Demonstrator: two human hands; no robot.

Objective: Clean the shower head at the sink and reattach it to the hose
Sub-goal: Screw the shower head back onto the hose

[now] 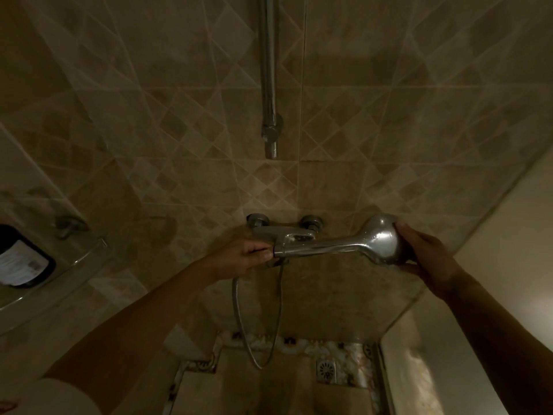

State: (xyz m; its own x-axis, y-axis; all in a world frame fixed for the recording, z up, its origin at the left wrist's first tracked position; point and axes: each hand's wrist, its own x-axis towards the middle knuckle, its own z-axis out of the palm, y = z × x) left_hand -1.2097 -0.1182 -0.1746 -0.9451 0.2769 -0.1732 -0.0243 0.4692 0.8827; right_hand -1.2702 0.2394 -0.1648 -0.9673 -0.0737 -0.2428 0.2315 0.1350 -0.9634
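A chrome shower head lies level in front of the wall, its round head to the right and its handle pointing left. My right hand grips the round head from the right side. My left hand pinches the hose end at the tip of the handle. The metal hose hangs from there in a loop down toward the floor. Whether the hose nut is threaded onto the handle cannot be told; my fingers cover the joint.
The chrome mixer tap sits on the tiled wall just behind the handle. A vertical riser pipe runs above it. A glass corner shelf with a dark bottle is at left. A floor drain lies below.
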